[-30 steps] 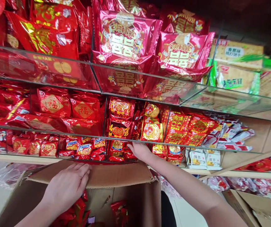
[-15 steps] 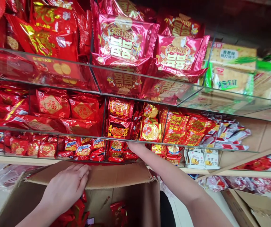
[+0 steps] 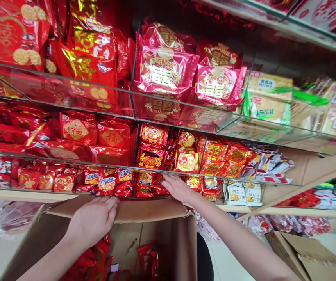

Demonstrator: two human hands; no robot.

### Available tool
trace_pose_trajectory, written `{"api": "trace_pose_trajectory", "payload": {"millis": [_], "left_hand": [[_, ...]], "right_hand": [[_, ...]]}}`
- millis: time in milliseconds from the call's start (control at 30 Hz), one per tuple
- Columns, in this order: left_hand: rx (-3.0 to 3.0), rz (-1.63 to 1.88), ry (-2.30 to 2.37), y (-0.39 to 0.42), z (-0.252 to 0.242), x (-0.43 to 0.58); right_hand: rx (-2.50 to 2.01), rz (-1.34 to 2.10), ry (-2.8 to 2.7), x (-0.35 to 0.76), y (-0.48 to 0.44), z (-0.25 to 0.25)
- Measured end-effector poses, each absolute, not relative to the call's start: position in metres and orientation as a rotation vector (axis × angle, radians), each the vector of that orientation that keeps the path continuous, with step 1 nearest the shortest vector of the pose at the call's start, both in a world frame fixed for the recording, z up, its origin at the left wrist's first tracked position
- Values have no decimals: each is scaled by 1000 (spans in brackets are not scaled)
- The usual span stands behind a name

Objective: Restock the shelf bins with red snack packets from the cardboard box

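Observation:
A cardboard box (image 3: 153,210) stands against the shelf front with its near flap raised. My left hand (image 3: 93,222) lies over the flap's top edge, fingers curled on it. Red-wrapped snack packs (image 3: 93,257) lie at the bottom of the box. My right hand (image 3: 175,188) is at the lowest shelf row, its fingers stretched out over a compartment of small red snack packs (image 3: 145,183). No pack shows in that hand; its fingertips are partly hard to make out. Gold-wrapped packs (image 3: 186,160) sit just above it.
Clear dividers and a clear shelf lip (image 3: 168,102) run across the rows. Pink packs (image 3: 165,70) and green-edged cracker packs (image 3: 269,105) fill the upper row. White packs (image 3: 242,194) stand right of my right hand. An open carton (image 3: 305,253) is on the floor at right.
My right hand has drawn up and partly out of the lower compartment, so its back and fingers show more. The left hand stays on the flap. The camera view has shifted.

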State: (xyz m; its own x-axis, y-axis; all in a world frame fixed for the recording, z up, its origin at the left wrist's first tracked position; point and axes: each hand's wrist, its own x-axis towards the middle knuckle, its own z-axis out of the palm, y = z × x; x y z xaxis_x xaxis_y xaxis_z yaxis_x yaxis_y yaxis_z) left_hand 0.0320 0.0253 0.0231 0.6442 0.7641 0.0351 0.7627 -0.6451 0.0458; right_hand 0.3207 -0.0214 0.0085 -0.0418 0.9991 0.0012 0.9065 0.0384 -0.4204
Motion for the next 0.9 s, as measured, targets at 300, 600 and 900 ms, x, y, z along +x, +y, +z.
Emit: {"api": "trace_pose_trajectory", "payload": {"millis": [300, 600, 900], "left_hand": [[2881, 184, 1241, 19, 16, 27], [2904, 336, 1194, 12, 9, 16], [2835, 378, 1211, 16, 4, 8]], "right_hand": [[-1695, 389, -1565, 257, -179, 42], [-2365, 779, -1880, 139, -111, -77], [-2704, 571, -1727, 135, -103, -134]]}}
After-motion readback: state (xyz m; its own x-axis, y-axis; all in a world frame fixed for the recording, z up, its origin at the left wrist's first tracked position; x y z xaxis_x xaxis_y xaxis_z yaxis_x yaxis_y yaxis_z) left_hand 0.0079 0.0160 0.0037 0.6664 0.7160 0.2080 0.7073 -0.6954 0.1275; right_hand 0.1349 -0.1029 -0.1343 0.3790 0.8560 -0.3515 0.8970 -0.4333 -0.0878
